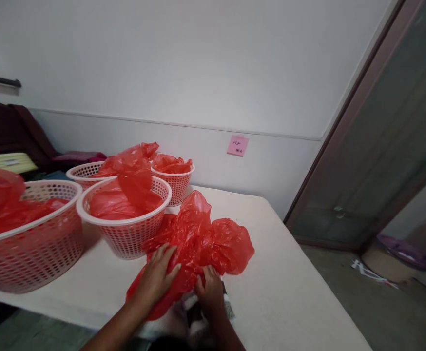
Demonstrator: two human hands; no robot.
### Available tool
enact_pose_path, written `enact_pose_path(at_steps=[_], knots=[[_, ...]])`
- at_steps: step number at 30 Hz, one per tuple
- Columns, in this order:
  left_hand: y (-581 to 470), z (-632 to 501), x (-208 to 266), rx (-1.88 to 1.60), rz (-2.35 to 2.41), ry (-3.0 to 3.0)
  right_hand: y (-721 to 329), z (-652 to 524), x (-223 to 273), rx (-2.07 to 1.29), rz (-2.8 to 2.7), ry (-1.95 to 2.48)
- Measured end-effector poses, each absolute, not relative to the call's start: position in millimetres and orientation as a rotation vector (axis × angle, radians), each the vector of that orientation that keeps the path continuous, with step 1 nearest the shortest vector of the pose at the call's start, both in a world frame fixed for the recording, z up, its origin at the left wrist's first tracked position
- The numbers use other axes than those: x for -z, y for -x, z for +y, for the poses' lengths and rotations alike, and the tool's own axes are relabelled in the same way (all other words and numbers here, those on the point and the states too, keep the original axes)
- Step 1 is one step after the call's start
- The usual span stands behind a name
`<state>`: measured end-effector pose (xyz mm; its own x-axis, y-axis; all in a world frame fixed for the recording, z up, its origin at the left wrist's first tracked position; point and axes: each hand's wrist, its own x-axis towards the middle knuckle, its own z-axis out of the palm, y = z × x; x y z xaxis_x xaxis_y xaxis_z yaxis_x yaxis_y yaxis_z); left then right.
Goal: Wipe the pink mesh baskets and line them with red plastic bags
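Observation:
A crumpled red plastic bag (194,236) lies on the white-covered table in front of me. My left hand (157,274) rests on its left side, thumb spread away from the fingers. The fingers of my right hand (210,287) curl over the bag's near edge and pinch the film. Below the bag, between my wrists, some black, white and grey cloth (195,312) shows, mostly covered. What else the bag contains, I cannot tell.
Pink perforated baskets with red plastic bags stand left: a large one (33,248), a round one (125,229), and others behind (176,187). A pink note (238,146) is stuck on the wall. The table's right edge slants toward a floor bin (388,258).

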<state>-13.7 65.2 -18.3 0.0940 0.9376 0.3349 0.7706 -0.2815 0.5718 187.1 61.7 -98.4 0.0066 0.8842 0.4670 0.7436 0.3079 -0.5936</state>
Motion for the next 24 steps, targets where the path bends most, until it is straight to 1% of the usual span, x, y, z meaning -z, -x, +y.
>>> enact_pose_path(at_steps=[2, 7, 10, 13, 19, 21, 24], knots=[[17.7, 38.7, 18.9, -1.003, 1.680, -2.140, -189.9, 64.1, 97.0, -0.259, -1.755, 1.466], [27.9, -24.5, 42.3, -1.072, 1.639, -2.108, -196.5, 67.1, 87.0, -0.334, -1.714, 1.471], [45.4, -42.4, 40.2, -1.184, 1.624, -1.998, -197.6, 57.8, 75.4, -0.368, -1.710, 1.440], [75.2, -40.0, 14.7, -1.276, 1.645, -1.875, -202.4, 45.7, 61.3, -0.379, -1.643, 1.444], [133.7, 3.2, -64.1, -1.385, 1.804, -1.885, -242.1, 65.5, 31.6, -0.326, -1.255, 1.622], [145.8, 21.7, -84.9, -1.304, 1.874, -1.977, -254.3, 84.9, 25.7, -0.370, -1.172, 1.674], [157.9, 47.0, -105.0, -1.032, 2.047, -2.117, -254.6, 109.4, 28.1, -0.510, -1.144, 1.702]])
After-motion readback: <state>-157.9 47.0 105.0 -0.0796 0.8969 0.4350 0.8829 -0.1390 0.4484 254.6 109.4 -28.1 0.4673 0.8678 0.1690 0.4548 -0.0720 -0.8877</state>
